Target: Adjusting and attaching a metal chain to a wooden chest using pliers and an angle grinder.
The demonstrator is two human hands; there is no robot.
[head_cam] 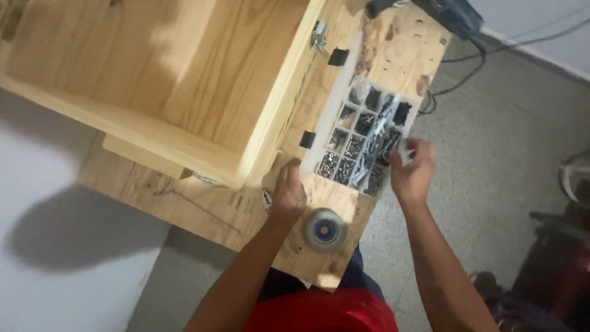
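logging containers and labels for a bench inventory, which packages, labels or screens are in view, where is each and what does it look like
Clear plastic compartment box: on the plywood bench top's right edge, rectangular, small cells of dark and silvery hardware; the right hand is at its near right corner.
Round wire wheel's blue centre label: near bench edge, beside the left hand, circular, blue with a pale ring.
No screens or signs in view.

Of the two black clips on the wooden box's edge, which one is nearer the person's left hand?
The lower black clip, beside the compartment organiser, sits just above the left hand. The other black clip is farther up the box edge, near the metal latch.
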